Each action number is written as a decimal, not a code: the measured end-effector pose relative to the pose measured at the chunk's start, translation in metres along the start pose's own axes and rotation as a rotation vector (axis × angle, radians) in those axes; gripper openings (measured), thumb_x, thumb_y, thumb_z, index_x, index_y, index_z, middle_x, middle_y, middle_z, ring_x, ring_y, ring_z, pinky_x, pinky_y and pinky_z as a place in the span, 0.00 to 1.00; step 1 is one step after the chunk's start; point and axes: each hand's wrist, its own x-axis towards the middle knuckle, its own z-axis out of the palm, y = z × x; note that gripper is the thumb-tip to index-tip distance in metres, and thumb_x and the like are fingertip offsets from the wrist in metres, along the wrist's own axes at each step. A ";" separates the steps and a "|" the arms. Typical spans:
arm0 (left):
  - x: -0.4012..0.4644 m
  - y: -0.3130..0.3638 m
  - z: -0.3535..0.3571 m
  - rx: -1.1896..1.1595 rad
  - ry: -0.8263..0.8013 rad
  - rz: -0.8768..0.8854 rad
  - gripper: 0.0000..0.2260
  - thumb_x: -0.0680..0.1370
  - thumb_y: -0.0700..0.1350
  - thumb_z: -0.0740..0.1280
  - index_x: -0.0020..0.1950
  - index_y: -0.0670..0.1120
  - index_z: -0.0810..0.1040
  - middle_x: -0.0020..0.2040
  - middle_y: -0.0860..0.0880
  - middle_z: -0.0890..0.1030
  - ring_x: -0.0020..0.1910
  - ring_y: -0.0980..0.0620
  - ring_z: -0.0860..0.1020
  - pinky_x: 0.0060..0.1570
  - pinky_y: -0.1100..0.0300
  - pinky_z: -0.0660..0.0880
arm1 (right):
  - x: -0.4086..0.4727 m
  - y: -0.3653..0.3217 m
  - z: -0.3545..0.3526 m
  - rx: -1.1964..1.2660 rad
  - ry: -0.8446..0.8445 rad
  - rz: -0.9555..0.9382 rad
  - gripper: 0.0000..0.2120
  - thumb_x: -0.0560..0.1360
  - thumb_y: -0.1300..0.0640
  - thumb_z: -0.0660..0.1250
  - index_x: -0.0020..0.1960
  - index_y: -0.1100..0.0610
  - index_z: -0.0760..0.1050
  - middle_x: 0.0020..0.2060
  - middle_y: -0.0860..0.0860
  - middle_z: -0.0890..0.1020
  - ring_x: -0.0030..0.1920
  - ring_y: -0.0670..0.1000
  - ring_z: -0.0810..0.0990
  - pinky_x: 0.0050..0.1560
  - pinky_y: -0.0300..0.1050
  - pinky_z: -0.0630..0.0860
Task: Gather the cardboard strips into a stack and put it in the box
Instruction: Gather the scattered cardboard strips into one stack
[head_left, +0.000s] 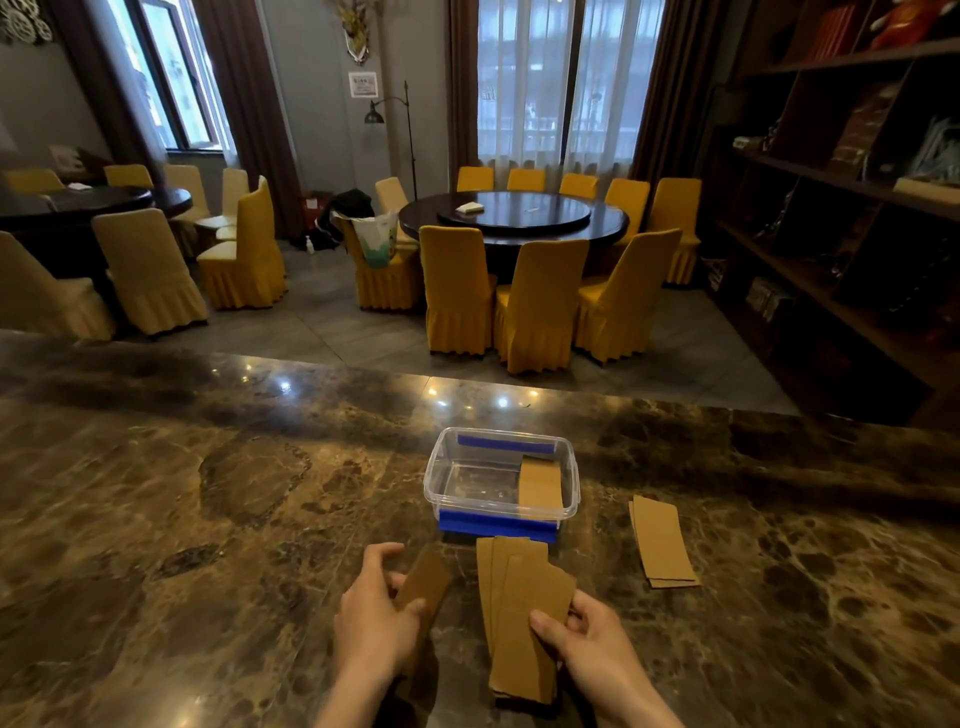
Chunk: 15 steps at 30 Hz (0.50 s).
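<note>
Partly hidden: strip (423, 584) behind left hand (374, 618); box (501, 480) contents unclear.

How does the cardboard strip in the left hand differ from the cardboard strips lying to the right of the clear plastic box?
The single brown cardboard strip is gripped in the left hand and tilted up off the counter; the small stack of brown cardboard strips, right of the clear plastic box, lies flat and untouched. The held strip looks darker, in shadow. Both are the same plain cardboard.
</note>
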 end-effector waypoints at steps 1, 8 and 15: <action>0.001 0.002 0.001 -0.111 -0.019 -0.032 0.23 0.74 0.38 0.77 0.65 0.53 0.75 0.46 0.55 0.84 0.48 0.52 0.84 0.55 0.47 0.81 | -0.001 -0.001 0.000 0.002 -0.010 -0.001 0.19 0.78 0.63 0.69 0.68 0.59 0.73 0.50 0.49 0.84 0.48 0.44 0.82 0.40 0.34 0.77; -0.002 0.019 0.013 -0.595 -0.263 -0.014 0.10 0.80 0.36 0.70 0.58 0.48 0.80 0.52 0.44 0.87 0.48 0.52 0.87 0.49 0.50 0.85 | -0.004 -0.005 0.003 0.079 -0.039 -0.023 0.16 0.77 0.65 0.71 0.62 0.55 0.75 0.50 0.52 0.87 0.46 0.45 0.86 0.38 0.35 0.81; -0.002 0.023 0.022 -0.630 -0.435 0.128 0.18 0.73 0.39 0.78 0.60 0.45 0.79 0.51 0.46 0.89 0.50 0.49 0.88 0.44 0.59 0.84 | -0.006 -0.008 0.002 0.159 0.024 -0.058 0.17 0.77 0.67 0.69 0.65 0.58 0.74 0.51 0.56 0.88 0.50 0.53 0.88 0.50 0.47 0.84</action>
